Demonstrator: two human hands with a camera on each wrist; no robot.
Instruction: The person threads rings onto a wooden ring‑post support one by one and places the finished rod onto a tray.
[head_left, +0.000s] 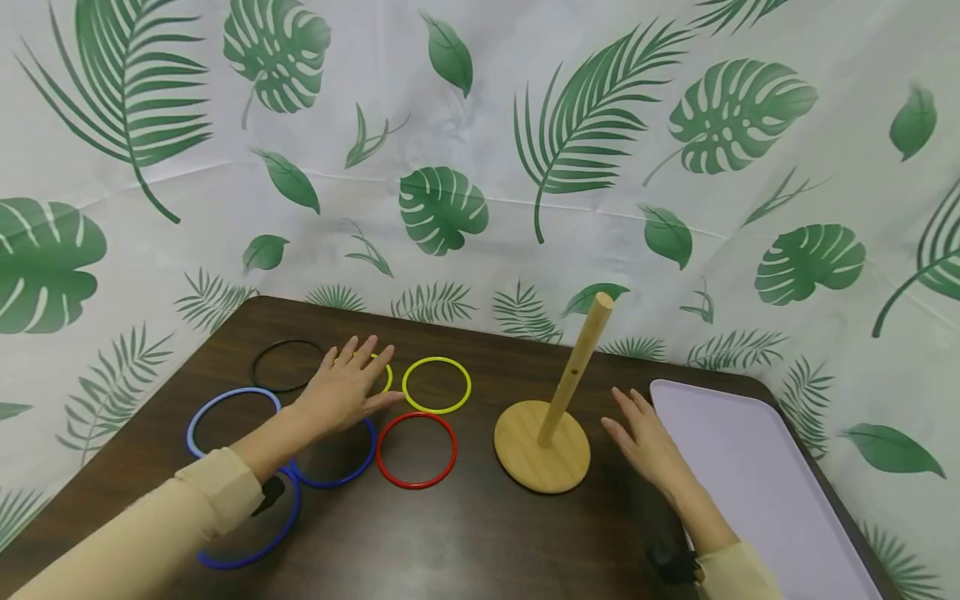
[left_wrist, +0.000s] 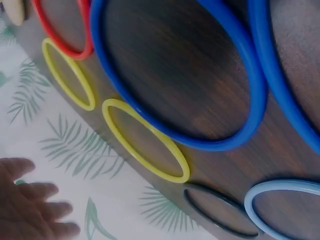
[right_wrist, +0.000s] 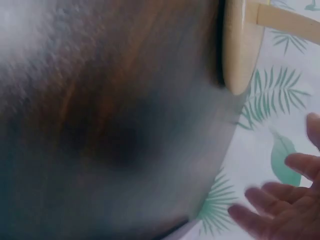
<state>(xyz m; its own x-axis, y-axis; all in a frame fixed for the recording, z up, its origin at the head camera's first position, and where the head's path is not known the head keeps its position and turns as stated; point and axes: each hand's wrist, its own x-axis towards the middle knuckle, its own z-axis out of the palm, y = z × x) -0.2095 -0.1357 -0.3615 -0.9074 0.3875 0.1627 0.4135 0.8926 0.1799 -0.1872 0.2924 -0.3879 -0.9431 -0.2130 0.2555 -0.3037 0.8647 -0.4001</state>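
No text, label, brand, number or sign can be read anywhere; the backdrop carries only a leaf print.

Dark desk, lilac tray and a leaf-print cloth

The desk (head_left: 480,542) has a dark brown wood grain and rounded far corners. A flat lilac tray (head_left: 750,483) with a raised rim lies on it at about 4 o'clock, along the right edge. A white cloth (head_left: 525,208) printed with green palm and monstera leaves stands around the desk from 9 o'clock over 12 to 3 o'clock.
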